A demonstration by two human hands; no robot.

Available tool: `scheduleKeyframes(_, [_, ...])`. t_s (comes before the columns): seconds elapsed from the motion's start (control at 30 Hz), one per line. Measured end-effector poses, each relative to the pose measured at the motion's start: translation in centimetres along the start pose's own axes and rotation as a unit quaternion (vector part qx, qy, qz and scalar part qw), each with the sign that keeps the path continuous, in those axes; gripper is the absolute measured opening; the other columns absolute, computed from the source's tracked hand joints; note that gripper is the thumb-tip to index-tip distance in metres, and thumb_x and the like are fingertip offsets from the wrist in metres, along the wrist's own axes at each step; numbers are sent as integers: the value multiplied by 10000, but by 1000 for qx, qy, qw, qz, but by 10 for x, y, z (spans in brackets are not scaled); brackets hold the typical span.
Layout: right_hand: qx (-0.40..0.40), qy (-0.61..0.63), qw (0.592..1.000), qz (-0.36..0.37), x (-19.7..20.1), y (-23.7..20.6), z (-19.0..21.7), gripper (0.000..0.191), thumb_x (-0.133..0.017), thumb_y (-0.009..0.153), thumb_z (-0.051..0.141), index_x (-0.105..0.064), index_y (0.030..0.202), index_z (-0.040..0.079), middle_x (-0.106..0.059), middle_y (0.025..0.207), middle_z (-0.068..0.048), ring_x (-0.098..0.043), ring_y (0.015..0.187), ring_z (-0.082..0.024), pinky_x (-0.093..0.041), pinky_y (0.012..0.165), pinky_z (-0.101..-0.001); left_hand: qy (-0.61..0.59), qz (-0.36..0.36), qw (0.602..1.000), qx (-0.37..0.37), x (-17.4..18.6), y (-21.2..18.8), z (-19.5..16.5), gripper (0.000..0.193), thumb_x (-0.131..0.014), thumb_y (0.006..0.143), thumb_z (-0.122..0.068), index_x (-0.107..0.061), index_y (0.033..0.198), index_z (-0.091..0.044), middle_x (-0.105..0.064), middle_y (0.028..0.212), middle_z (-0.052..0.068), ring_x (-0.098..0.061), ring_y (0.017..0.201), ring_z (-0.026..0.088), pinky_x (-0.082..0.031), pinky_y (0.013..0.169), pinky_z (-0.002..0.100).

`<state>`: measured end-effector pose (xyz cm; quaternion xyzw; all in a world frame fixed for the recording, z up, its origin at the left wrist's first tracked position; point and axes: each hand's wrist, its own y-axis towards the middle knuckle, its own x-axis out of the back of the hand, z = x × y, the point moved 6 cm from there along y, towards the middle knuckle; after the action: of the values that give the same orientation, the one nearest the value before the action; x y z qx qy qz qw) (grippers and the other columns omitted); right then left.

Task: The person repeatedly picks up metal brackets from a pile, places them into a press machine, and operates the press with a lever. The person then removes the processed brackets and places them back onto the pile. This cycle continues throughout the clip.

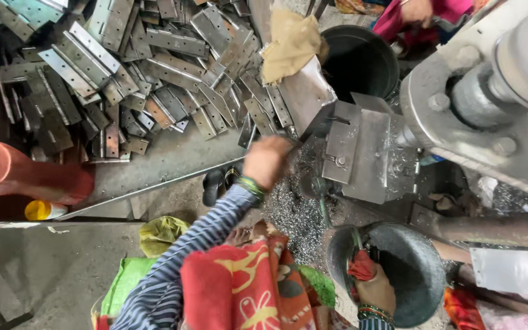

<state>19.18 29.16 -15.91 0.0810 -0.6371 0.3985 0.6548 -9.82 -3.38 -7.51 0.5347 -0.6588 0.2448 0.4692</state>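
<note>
fingers of the left hand (pixel 266 160) are curled under and turned away from the camera, so whether they close on anything cannot be told; the hand reaches up to the edge of the steel table (pixel 172 156), just beside the grey metal machine (pixel 362 150) and right below the heap of flat steel hinges (pixel 142 67). its wrist carries green bangles (pixel 252 185) over a blue striped sleeve (pixel 197 244). the right hand (pixel 375 290) is clamped on the rim of a dark round pan (pixel 414 278), with a red rag (pixel 360 266) pinched under the fingers (the fingertips themselves are hidden inside the pan). metal shavings (pixel 297 214) litter the floor between the two hands. a crumpled brown cloth (pixel 291 43) lies on the pile near a black bucket (pixel 362 61). another person's orange sleeve (pixel 25 177) rests at the left, near a yellow bottle (pixel 43 210).
</note>
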Motion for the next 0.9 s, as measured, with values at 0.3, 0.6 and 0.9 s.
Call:
scheduleKeyframes(0.3, [1,-6,1000,2,-1,5,1,488,-722,799,518,-673,1175,211,-758,1070,-197,-699,1041,-459,-553,855,-549,-91,-46,935,340,19,-4,125,369,-846,790,-393,-761,1060,-157,-764,974,121,-716,909,318,-563,763,454])
scheduleKeyframes(0.6, [11,-2,1000,-13,-1,5,-4,478,-723,801,482,-655,1198,224,-748,1077,-226,-689,1029,-486,-552,846,-570,-81,-3,967,241,117,-29,123,257,-789,870,-296,-796,1053,-115,-775,897,81,-724,742,230,-577,701,394])
scheduleKeyframes(0.9, [38,25,998,-39,2,3,-6,476,-690,829,490,-663,1251,271,-749,1038,-221,-702,996,-468,-554,825,-564,-549,171,802,164,23,-61,2,255,-708,914,-69,-722,1168,-52,-764,982,83,-739,813,173,-622,732,318])
